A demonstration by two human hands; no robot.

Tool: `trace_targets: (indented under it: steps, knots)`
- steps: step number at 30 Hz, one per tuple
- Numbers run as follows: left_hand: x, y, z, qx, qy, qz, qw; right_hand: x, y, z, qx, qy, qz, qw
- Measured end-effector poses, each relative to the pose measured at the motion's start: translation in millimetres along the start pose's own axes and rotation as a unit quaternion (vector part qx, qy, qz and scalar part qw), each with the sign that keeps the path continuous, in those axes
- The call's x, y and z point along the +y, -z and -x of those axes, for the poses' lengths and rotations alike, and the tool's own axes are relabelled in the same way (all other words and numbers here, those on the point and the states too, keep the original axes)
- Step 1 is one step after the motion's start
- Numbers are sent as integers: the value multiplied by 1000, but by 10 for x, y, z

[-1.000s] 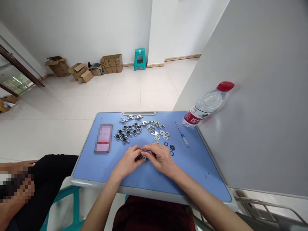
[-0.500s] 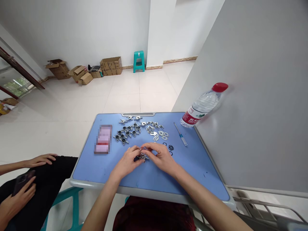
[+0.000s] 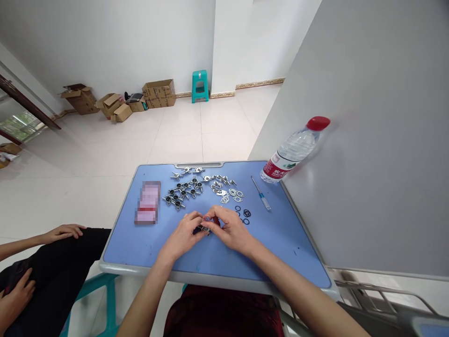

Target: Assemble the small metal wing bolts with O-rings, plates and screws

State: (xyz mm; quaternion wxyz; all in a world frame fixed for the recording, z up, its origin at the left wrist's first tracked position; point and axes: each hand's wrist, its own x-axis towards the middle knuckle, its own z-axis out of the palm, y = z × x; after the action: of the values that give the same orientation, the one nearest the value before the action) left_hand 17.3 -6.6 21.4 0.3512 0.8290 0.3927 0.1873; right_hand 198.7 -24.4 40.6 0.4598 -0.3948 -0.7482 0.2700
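Note:
My left hand (image 3: pixel 183 235) is closed round a small metal fitting (image 3: pixel 205 229) over the front middle of the blue table; much of the fitting is hidden by the fingers. Against its top, my right hand (image 3: pixel 229 230) has thumb and forefinger pinched together, and what they hold is too small to make out. Black rubber rings (image 3: pixel 247 213) lie just beyond my right hand. Several metal fittings with black centres (image 3: pixel 183 193) are grouped past my left hand. Flat oval metal plates (image 3: pixel 233 193) lie to their right, with small metal pieces (image 3: pixel 224 179) behind.
A screwdriver (image 3: pixel 261 194) lies on the table (image 3: pixel 140 248) at right, near a water bottle (image 3: pixel 291 152) by the grey partition. A blurred pinkish item (image 3: pixel 148 201) lies at left. Another person's hand (image 3: pixel 65 231) rests on a leg beside the table. Boxes (image 3: pixel 158 93) line the wall.
My right fingers have drawn in closer over the fitting. The whole view has shifted slightly. The other person's hand with the phone has moved down and left.

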Motion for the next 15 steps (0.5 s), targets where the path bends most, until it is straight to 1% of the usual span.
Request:
trace_targets:
  steps: [4, 10, 13, 15]
  knots:
    - [-6, -8, 4, 2, -1, 4, 1000, 36, -48, 23, 9, -9, 11, 1000]
    - [-14, -17, 0, 5, -1, -3, 1000, 47, -100, 34, 30, -20, -7, 999]
    - [-17, -20, -2, 11, -3, -9, 1000, 26, -55, 11, 23, -4, 3, 1000]
    - [-18, -22, 0, 14, -4, -15, 1000, 13, -8, -11, 6, 16, 0, 1000]
